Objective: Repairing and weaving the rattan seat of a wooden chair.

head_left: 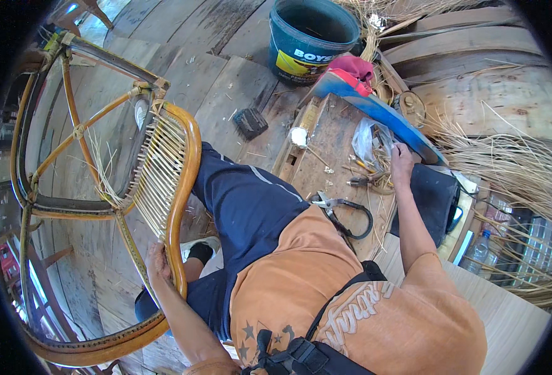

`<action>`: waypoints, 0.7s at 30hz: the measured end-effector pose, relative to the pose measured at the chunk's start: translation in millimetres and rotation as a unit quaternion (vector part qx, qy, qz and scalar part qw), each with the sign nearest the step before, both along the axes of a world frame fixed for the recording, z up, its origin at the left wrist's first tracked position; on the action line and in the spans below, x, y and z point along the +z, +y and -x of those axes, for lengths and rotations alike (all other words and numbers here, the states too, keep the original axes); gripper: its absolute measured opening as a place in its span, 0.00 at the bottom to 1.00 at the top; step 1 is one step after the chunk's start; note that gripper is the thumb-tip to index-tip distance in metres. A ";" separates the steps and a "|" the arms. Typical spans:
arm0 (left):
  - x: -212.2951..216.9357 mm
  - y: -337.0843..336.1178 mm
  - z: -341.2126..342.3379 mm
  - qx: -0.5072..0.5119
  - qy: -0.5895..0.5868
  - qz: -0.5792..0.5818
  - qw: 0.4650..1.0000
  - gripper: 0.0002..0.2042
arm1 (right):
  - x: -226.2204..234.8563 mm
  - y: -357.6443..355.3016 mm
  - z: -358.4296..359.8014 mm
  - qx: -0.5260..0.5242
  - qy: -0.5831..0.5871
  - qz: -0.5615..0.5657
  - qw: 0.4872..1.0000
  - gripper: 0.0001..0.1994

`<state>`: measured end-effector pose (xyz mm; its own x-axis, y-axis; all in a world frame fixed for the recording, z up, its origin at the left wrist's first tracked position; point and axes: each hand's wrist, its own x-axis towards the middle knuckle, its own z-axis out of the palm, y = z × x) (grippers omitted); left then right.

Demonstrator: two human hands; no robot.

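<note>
Chair: the rattan chair frame [176, 169] stood on the wooden floor [226, 87], at the person's left.
Left hand [158, 262]: fingers gripped the chair's curved rail.
Right hand [401, 164]: fingers rested among the small bits beside a plastic bag [370, 140] on the desk [332, 134]; their grip could not be made out.
Nearby: pliers [341, 209], blue bucket [310, 37].
</note>
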<state>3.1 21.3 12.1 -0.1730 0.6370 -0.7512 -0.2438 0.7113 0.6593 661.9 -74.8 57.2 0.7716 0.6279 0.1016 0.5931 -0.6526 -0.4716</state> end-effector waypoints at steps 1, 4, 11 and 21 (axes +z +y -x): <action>-7.7 -2.0 6.5 0.000 0.000 -0.001 1.000 0.05 | -5.2 0.0 -5.4 0.024 -0.005 -0.012 1.000 0.11; -13.0 -5.0 14.9 0.009 0.005 -0.009 1.000 0.05 | -10.8 11.7 1.4 0.024 -0.013 0.025 0.999 0.10; 9.3 -1.9 -3.4 -0.025 -0.003 0.012 1.000 0.05 | -5.7 31.9 8.4 0.091 0.020 -0.031 0.995 0.08; -10.5 -3.0 6.9 0.001 0.001 0.005 1.000 0.08 | -20.7 -25.6 16.5 0.117 0.028 0.037 0.992 0.06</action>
<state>-3.8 18.3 1.6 -0.1757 0.6290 -0.7573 -0.2447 0.7172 0.6525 645.4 -100.4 36.6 0.6074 0.7943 0.0089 0.7064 -0.5350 -0.4634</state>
